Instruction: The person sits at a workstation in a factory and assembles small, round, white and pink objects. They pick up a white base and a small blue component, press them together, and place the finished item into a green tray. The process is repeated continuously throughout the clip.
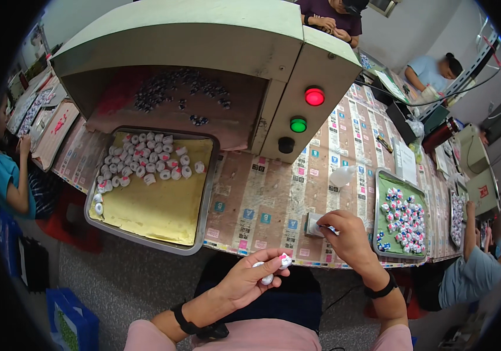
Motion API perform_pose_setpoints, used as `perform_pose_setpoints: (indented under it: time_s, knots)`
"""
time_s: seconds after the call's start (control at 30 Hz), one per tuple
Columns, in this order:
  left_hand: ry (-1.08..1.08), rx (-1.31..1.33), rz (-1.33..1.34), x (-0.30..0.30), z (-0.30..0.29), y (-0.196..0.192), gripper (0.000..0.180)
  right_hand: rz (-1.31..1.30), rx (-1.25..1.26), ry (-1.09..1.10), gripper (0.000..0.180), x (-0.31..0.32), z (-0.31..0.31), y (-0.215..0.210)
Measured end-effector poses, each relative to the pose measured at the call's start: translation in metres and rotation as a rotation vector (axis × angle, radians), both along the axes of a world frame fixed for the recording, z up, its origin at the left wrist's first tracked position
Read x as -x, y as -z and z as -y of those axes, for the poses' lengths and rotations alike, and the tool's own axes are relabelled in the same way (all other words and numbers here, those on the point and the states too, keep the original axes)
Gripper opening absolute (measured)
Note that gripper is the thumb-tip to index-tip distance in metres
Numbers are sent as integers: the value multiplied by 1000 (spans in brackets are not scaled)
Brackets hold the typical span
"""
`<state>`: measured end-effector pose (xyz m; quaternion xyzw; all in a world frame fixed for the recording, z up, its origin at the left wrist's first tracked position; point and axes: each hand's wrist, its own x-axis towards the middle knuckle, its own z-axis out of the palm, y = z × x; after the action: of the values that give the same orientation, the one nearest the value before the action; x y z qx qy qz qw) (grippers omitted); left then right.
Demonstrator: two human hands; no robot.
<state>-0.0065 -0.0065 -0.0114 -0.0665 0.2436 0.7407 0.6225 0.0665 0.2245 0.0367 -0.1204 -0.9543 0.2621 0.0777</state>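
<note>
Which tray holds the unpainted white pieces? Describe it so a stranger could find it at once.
Start at the large pale-green machine. Directly below its opening sits a metal tray lined with yellow cloth. Its pieces are plain white, unlike the coloured ones on the green-lined tray.

Grey speckled floor (127,281); pale walls (414,29)

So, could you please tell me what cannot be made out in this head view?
- Small grey block: mostly covered by the right hand; its kind is unclear.
- Small white pieces in the left hand: fingers hide part; painted detail too small.
- Dark pieces inside the machine hood: shadowed, too small.
- Right tray: bent at the fisheye rim.
</note>
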Motion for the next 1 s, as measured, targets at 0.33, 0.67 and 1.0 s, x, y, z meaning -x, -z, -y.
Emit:
perform_pose_setpoints:
  time_s: [0.33, 0.67, 1.0]
  knots:
    - [-5, -6, -53, 0, -1, 5, 30, -88, 154, 79, 14, -16, 20, -22]
    - [-14, 10, -86, -8, -12, -3, 32, -128, 720, 107, 16, -43, 57, -22]
    - [-8, 22, -117, -12, -15, -4, 29, -118, 875, 160, 16, -49, 57, -8]
